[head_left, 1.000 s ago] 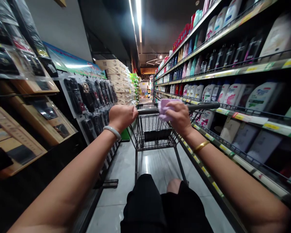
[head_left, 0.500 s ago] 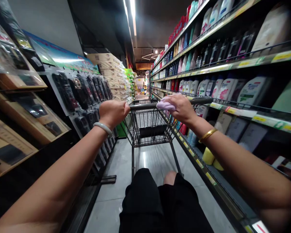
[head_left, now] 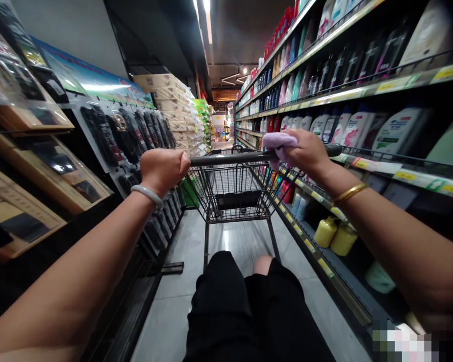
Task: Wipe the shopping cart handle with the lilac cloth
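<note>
A black wire shopping cart (head_left: 234, 191) stands in front of my knees, its dark handle bar (head_left: 226, 160) running across the view. My left hand (head_left: 163, 170) is closed in a fist round the bar's left end, a pale bangle on the wrist. Toward the bar's right end, my right hand (head_left: 305, 151) grips a lilac cloth (head_left: 277, 146) against the bar, with a gold bangle on that wrist. Part of the cloth hangs below the bar. The cart's basket shows no goods that I can make out.
Shelves of shampoo bottles (head_left: 355, 131) line the right side, with yellow bottles (head_left: 325, 232) low down. On the left are hanging packaged goods (head_left: 98, 130), boxed items (head_left: 60, 176) and a stack of cartons (head_left: 166, 100). A black rack foot (head_left: 172, 268) juts onto the tiled floor (head_left: 173, 311).
My right hand has moved right and up along the bar with the cloth, which now shows more. My left hand has shifted slightly left. The bar sits a little higher in view.
</note>
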The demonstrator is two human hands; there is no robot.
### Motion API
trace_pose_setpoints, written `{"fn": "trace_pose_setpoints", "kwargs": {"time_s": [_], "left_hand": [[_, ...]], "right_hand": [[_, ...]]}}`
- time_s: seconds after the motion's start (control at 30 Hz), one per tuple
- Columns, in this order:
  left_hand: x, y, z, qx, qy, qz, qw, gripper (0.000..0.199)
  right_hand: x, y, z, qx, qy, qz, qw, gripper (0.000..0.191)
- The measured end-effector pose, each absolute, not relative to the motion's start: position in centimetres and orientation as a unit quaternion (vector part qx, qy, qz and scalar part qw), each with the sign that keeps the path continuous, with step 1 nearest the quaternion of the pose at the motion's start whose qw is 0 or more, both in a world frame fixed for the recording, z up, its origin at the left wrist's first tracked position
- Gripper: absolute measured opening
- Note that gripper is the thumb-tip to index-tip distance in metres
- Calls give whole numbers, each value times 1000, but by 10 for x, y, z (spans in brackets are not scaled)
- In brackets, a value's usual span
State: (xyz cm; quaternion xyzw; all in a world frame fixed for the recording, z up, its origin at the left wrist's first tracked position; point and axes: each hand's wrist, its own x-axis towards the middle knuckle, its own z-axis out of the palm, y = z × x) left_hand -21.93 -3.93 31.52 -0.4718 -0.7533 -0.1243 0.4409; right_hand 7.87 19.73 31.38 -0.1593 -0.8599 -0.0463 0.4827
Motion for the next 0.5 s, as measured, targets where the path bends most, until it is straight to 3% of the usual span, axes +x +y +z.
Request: {"fn": "trace_pose_setpoints", "kwargs": {"time_s": [0.17, 0.37, 0.5], "left_hand": [[-228, -44, 316, -486, -757, -152, 410, 49], [-223, -53, 324, -473, -775, -89, 411, 50], [-229, -55, 325, -468, -784, -74, 401, 50]], "right_hand": [[94, 192, 314, -105, -891, -111, 427, 35], [114, 194, 334, -330, -867, -77, 365, 25], [115, 191, 327, -208, -894, -123, 377, 33]]}}
